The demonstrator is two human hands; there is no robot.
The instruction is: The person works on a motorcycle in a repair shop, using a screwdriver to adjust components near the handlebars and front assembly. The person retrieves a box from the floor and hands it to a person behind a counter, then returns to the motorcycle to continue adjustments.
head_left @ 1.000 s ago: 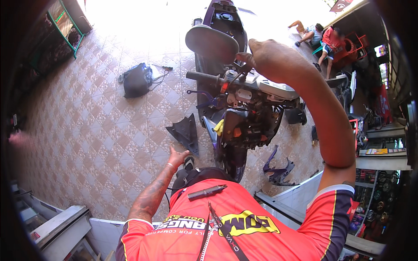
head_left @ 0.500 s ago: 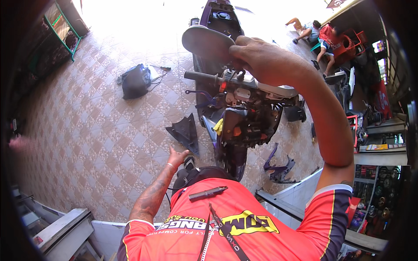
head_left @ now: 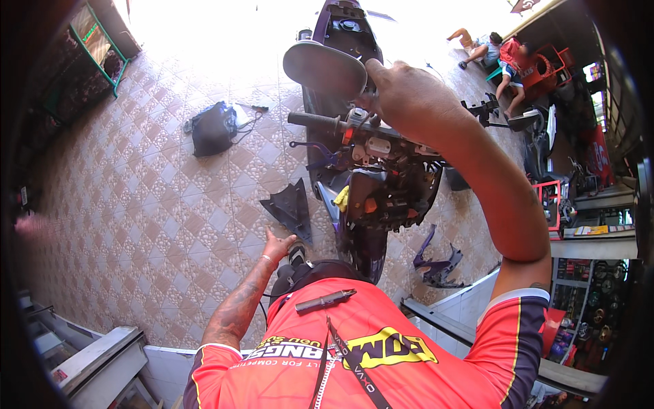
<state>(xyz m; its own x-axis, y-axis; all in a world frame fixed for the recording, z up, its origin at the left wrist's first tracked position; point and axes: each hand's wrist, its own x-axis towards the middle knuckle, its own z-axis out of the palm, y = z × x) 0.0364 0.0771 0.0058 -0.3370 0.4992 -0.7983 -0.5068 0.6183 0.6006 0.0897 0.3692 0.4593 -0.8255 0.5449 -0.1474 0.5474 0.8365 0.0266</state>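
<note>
An oval, dark-faced mirror (head_left: 325,69) stands above the stripped handlebar of a purple scooter (head_left: 381,150). My right hand (head_left: 417,95) reaches forward with its fingers curled closed at the mirror's right edge; the fingertips are partly hidden. Left of this hand is a black rubber grip (head_left: 315,121), with a purple lever (head_left: 313,155) below it. My left hand (head_left: 278,244) hangs low on the left, fingers stretched and holding nothing. It is nearest to a black triangular panel (head_left: 289,208) on the floor. Exposed wiring and a yellow cloth-like piece (head_left: 342,198) show at the scooter's front.
A dark bag (head_left: 212,129) lies on the tiled floor (head_left: 157,198) at the left. Purple plastic parts (head_left: 439,266) lie right of the scooter. Two people sit at the far right. A glass counter (head_left: 102,361) stands at the lower left, and shelves (head_left: 586,300) line the right.
My right hand has shifted slightly to the right and turned at the wrist, and the mirror has tilted a little. My left hand stays where it was.
</note>
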